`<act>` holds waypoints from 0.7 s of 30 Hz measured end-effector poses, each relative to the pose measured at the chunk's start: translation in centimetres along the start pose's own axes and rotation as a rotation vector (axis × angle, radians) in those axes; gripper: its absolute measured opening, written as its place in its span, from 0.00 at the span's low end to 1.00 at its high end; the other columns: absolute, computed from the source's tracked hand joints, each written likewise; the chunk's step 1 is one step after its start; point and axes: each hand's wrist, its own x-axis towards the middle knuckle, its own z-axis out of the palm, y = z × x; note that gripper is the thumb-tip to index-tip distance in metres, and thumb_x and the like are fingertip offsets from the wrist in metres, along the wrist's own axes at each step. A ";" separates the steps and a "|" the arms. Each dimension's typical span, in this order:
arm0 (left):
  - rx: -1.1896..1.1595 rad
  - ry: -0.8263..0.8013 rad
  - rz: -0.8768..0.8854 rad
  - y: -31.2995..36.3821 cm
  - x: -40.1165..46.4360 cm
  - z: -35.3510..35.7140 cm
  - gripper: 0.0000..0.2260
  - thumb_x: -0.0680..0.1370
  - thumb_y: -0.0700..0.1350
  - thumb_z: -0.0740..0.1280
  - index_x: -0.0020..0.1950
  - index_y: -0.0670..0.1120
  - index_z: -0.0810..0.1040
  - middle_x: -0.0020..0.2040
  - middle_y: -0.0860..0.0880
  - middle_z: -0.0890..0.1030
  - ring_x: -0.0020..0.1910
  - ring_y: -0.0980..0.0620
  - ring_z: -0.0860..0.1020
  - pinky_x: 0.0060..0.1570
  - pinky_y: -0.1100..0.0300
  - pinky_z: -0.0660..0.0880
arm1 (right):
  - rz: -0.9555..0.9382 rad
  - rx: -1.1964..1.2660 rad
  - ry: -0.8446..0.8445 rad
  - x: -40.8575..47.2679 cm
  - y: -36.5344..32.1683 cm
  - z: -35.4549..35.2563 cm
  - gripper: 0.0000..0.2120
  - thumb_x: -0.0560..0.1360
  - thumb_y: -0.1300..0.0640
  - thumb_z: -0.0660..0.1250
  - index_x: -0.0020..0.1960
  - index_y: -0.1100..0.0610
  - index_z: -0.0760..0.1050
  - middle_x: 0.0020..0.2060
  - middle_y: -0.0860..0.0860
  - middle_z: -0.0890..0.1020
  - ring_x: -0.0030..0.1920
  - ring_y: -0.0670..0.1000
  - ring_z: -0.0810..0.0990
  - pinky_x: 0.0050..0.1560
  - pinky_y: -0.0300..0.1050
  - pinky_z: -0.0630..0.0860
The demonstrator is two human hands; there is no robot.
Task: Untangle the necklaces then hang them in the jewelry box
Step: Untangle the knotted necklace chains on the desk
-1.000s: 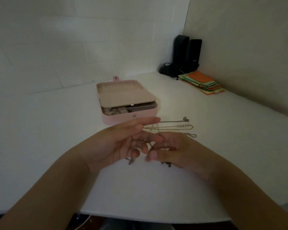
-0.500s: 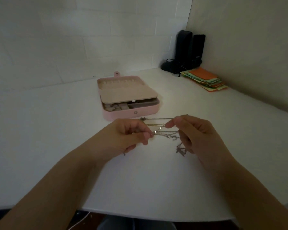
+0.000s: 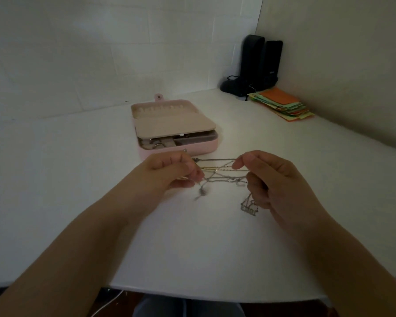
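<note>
A tangle of thin necklaces (image 3: 220, 171), silver and gold chains, stretches between my two hands above the white table (image 3: 78, 170). My left hand (image 3: 172, 171) pinches one end of the chains. My right hand (image 3: 270, 177) pinches the other end, and a looped silver piece (image 3: 248, 205) dangles below it. A small pendant (image 3: 201, 192) hangs under the middle of the tangle. Just behind my hands stands the pink jewelry box (image 3: 206, 148), lid laid open, a beige inner flap (image 3: 174, 125) covering most of the tray, with a row of hooks along the lid's far edge.
Two black speakers (image 3: 258, 62) with cables stand in the back right corner. A stack of coloured paper cards (image 3: 281, 106) lies beside them. White walls close in behind and to the right. The table's front edge runs close under my forearms.
My hands have moved apart, from touching over the chains to pulling the tangle taut between them. The chains have lifted off the table.
</note>
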 end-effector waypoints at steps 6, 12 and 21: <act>-0.401 0.048 -0.038 0.6 0.3 -0.1 0.08 0.67 0.41 0.58 0.27 0.45 0.71 0.25 0.50 0.73 0.28 0.55 0.76 0.39 0.60 0.80 | 0.033 0.003 0.044 0.0 0.0 -0.2 0.12 0.75 0.53 0.59 0.39 0.54 0.79 0.18 0.46 0.62 0.19 0.44 0.56 0.20 0.34 0.57; -0.464 -0.009 -0.022 0.5 0.3 -0.4 0.12 0.68 0.42 0.59 0.26 0.47 0.74 0.30 0.50 0.78 0.33 0.54 0.80 0.39 0.59 0.80 | 0.065 -0.059 0.051 0.1 0.3 -0.2 0.13 0.78 0.54 0.58 0.39 0.53 0.79 0.18 0.46 0.62 0.20 0.45 0.56 0.21 0.36 0.55; -0.333 -0.147 -0.045 0.5 -0.2 -0.1 0.07 0.71 0.44 0.68 0.33 0.50 0.80 0.25 0.52 0.70 0.26 0.57 0.71 0.31 0.66 0.75 | 0.080 0.073 -0.044 -0.2 -0.1 -0.2 0.11 0.68 0.47 0.63 0.37 0.51 0.80 0.19 0.45 0.62 0.20 0.45 0.54 0.22 0.38 0.49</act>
